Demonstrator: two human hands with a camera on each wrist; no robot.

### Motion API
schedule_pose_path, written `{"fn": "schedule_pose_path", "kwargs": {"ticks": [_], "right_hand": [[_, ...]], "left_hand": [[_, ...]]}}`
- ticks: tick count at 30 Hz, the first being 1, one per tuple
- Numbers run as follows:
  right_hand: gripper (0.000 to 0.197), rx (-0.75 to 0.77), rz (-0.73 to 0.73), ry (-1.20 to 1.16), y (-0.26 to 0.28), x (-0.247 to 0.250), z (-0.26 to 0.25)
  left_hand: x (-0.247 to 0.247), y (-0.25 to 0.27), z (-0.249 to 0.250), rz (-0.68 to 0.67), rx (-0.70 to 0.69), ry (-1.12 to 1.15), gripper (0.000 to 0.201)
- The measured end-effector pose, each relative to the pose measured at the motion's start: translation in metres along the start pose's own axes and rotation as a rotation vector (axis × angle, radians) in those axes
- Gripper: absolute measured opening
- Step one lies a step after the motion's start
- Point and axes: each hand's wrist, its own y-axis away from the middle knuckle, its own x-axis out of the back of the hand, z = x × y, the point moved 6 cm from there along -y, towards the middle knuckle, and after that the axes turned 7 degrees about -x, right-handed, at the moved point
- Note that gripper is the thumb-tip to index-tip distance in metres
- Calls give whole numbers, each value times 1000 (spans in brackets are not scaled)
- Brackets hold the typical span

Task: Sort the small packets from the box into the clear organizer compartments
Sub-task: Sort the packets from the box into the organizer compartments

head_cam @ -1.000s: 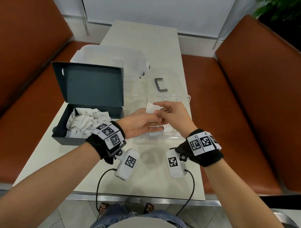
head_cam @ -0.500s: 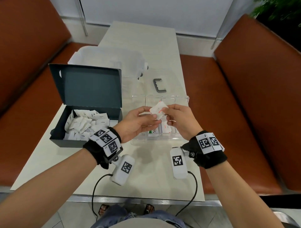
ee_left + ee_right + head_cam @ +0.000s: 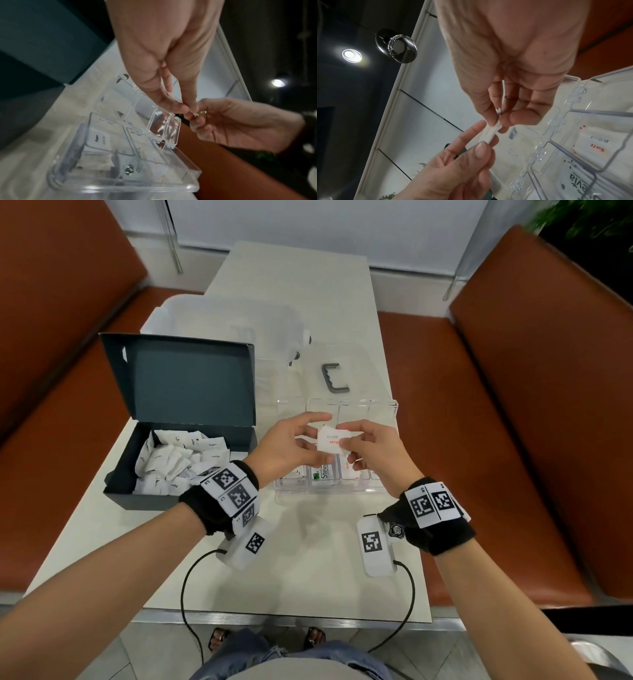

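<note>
While both hands pinch one white salt packet (image 3: 330, 441) above the clear organizer (image 3: 388, 405), left hand (image 3: 286, 445) and right hand (image 3: 375, 451) fingers narrowed on its edges, they appear to be reading its label.

Both forearms reach forward from the lower corners of the head view, each wrist wrapped in a black band with coded tags. The left hand (image 3: 289, 445) and right hand (image 3: 375, 451) meet in mid-air, fingertips facing. Each grip is a pinch of thumb against fingers on one side of the same packet (image 3: 330, 440). The left forefinger sticks out straight; the right hand's lower fingers curl loosely under.
</note>
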Motion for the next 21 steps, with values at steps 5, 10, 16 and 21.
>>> {"fn": "schedule_pose_path", "kwargs": {"ticks": [5, 10, 16, 21], "right_hand": [[21, 13, -22, 37, 1, -2, 1], [17, 14, 9, -19, -1, 3, 3], [15, 43, 64, 21, -7, 13, -3], [10, 113, 88, 226, -15, 25, -13]], "left_hand": [[3, -3, 1, -8, -49, -128, 46], [4, -7, -2, 16, 16, -48, 53], [1, -16, 1, 117, 81, 135, 23], [-13, -28, 8, -7, 79, 14, 28]]}}
